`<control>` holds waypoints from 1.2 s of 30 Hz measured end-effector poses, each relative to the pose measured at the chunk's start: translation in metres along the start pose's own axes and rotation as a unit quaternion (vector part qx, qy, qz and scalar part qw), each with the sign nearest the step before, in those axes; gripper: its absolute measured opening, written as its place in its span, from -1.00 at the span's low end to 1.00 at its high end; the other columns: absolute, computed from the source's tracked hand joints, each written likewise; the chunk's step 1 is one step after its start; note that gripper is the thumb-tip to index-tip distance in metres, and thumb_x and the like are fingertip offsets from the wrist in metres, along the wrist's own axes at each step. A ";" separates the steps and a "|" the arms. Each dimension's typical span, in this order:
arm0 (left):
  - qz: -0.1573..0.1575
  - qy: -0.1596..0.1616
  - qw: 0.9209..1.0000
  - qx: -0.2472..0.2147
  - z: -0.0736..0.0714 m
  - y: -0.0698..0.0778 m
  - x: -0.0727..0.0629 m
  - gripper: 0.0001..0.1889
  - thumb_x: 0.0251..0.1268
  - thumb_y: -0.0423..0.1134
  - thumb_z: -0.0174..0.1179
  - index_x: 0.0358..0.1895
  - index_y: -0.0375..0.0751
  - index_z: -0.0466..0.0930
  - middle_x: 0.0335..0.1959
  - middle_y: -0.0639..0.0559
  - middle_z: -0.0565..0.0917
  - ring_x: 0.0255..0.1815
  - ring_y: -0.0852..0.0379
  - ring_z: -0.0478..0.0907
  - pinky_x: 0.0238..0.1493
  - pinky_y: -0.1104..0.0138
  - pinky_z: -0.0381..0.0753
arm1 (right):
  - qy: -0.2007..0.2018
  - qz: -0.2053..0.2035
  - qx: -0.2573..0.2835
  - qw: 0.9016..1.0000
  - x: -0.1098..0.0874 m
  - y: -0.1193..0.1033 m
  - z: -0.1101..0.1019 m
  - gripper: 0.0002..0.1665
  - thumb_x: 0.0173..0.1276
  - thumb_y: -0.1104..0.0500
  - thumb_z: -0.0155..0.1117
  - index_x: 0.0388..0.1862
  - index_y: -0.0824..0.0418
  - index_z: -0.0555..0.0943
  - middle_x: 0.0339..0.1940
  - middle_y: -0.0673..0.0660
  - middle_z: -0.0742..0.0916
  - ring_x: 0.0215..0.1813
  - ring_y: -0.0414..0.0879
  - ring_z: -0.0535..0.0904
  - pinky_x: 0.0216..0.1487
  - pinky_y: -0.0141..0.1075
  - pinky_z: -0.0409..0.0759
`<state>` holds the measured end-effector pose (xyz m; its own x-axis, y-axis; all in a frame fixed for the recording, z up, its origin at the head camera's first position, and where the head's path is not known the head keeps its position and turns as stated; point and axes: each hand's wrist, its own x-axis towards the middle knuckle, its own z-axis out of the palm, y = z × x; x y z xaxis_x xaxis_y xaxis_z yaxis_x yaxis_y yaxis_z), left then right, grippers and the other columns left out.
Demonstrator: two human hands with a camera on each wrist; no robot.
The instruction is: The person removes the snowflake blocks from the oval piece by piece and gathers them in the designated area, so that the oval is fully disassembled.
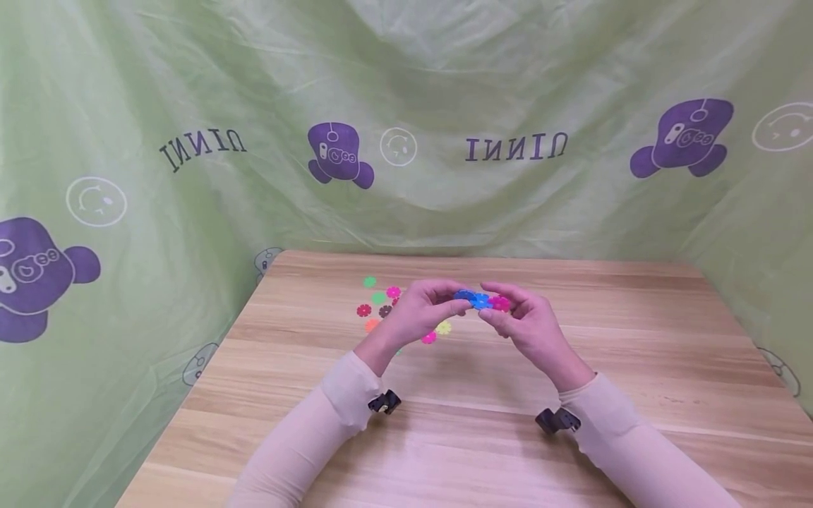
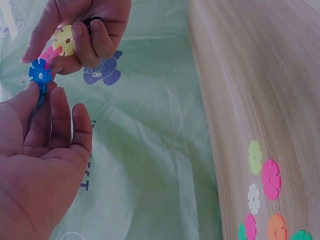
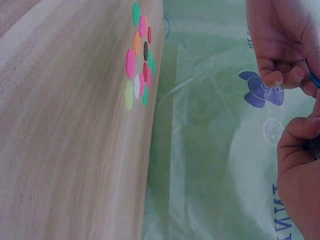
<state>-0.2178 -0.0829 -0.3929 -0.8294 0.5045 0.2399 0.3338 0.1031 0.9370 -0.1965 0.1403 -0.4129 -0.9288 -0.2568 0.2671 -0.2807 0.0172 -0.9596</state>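
Both hands are raised over the far half of the table and meet around joined slotted plastic discs. My left hand (image 1: 419,310) pinches a blue disc between thumb and fingers, and a second blue disc (image 1: 480,301) overlaps it. From the other side my right hand (image 1: 533,324) grips a pink disc (image 1: 500,303) linked to the blue ones. In the left wrist view a yellow disc (image 2: 64,40) also shows within the right hand, beside the pink disc (image 2: 50,55) and the blue disc (image 2: 40,72). A dark piece (image 2: 92,21) sits under that hand's curled fingers.
Loose slotted discs in several colours lie on the wooden table (image 1: 508,437), left of and below the hands: green (image 1: 370,281), red (image 1: 364,310), orange (image 1: 372,325), yellow (image 1: 444,327) and pink (image 1: 428,338). A green printed cloth (image 1: 432,204) hangs behind and beside the table.
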 end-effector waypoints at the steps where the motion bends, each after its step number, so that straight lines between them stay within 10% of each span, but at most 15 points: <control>1: 0.000 -0.001 1.000 0.000 0.000 0.000 0.000 -0.74 0.30 -0.20 0.32 0.00 -0.19 0.70 -0.22 0.00 0.73 -0.19 0.01 0.65 -0.07 0.20 0.66 | 0.001 -0.005 -0.001 1.000 0.000 0.000 0.000 -0.48 0.26 0.24 0.44 0.20 0.30 0.58 -0.44 0.06 0.64 -0.49 -0.14 0.46 -0.49 -0.39 0.51; 13: -0.024 -0.001 1.000 -0.004 -0.003 -0.001 0.000 -0.77 0.27 -0.19 0.35 -0.06 -0.18 0.75 -0.29 -0.01 0.75 -0.20 0.01 0.65 -0.11 0.17 0.66 | 0.026 -0.014 -0.008 1.000 -0.001 0.002 0.003 -0.64 0.22 0.21 0.48 -0.01 0.30 0.71 -0.53 0.02 0.65 -0.51 -0.15 0.46 -0.55 -0.38 0.43; 24: -0.017 0.012 1.000 0.002 -0.004 0.000 0.001 -0.77 0.24 -0.21 0.37 -0.09 -0.22 0.76 -0.32 0.00 0.75 -0.22 -0.15 0.64 -0.15 0.18 0.67 | 0.016 -0.031 0.007 0.999 0.003 0.005 0.004 -0.58 0.24 0.24 0.45 0.09 0.29 0.67 0.00 0.10 0.74 -0.20 -0.13 0.61 -0.40 -0.44 0.54; 36: 0.014 0.041 0.999 -0.009 -0.001 -0.007 0.000 -0.80 0.21 -0.26 0.40 -0.15 -0.27 0.77 -0.33 -0.02 0.77 -0.34 0.05 0.65 -0.23 0.18 0.68 | 0.027 -0.003 0.009 1.000 0.004 0.004 0.006 -0.58 0.23 0.15 0.49 0.05 0.24 0.70 -0.15 0.08 0.77 -0.33 -0.19 0.54 -0.38 -0.44 0.54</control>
<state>-0.2210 -0.0848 -0.3990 -0.8538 0.4348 0.2861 0.3505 0.0739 0.9336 -0.2000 0.1333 -0.4163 -0.9388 -0.2042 0.2776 -0.2831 -0.0022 -0.9591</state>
